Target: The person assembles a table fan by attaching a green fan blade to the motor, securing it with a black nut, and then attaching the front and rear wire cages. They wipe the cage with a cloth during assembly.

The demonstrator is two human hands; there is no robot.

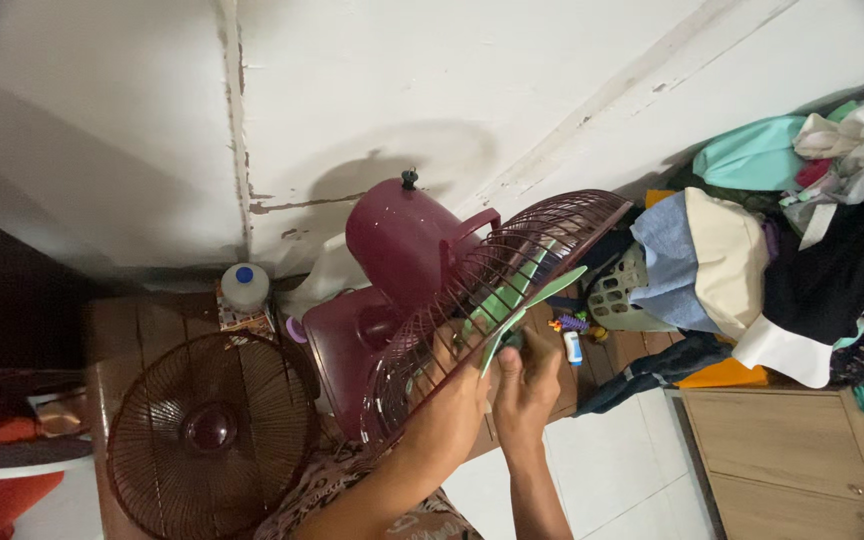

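Note:
A maroon table fan (402,240) stands tilted, its rear wire grille (542,225) still attached and its pale green blades (537,290) exposed. My left hand (452,395) reaches into the grille and grips one green blade near the middle. Next to it, my right hand (527,385) pinches the small dark cap (512,340) at the blades' hub. The detached round front grille (207,430) lies flat to the lower left, apart from both hands.
A white bottle with a blue cap (244,285) stands by the wall behind the loose grille. A heap of clothes (752,250) and a pale plastic basket (620,292) fill the right side. A wooden cabinet (792,460) sits at lower right, beside white floor tiles (612,460).

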